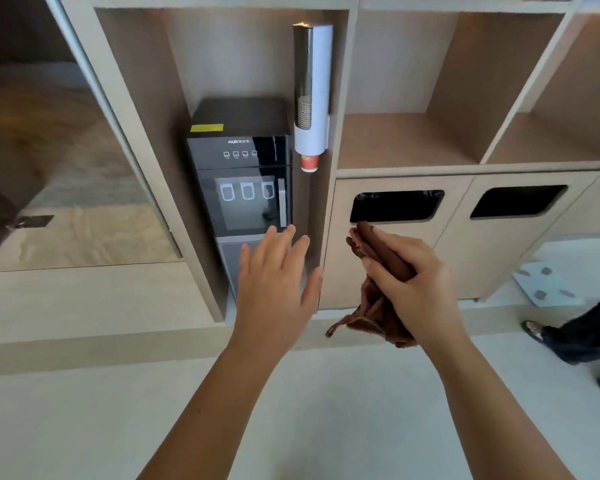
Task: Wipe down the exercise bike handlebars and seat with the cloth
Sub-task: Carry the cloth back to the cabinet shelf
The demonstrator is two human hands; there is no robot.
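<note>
- A brown cloth (371, 306) is held bunched in the right hand (413, 285), in the air, in front of a beige cabinet (388, 271).
- The right hand is closed around the cloth; one rolled end is seen above the fingers and a loose, crumpled part hangs below the palm.
- The left hand (274, 289) is held just to the left of the cloth, apart from it, with the palm away from the camera and the fingers spread wide; nothing is held in it.
- Behind the left hand, a black water dispenser (239, 168) stands in a tall niche of the shelving unit (343, 98).
- On the right wall of this niche a white cup holder (314, 88) is fixed, and a red paper cup (309, 162) shows at its lower end.
- Farther right, two dark openings (395, 206) are cut in the cabinet front, one beside the other.
- Above them, open shelf compartments (413, 140) are seen.
- At the right edge, the leg and shoes of another person (586, 337) are seen on the pale floor (291, 410), near a flat white scale (544, 285).
</note>
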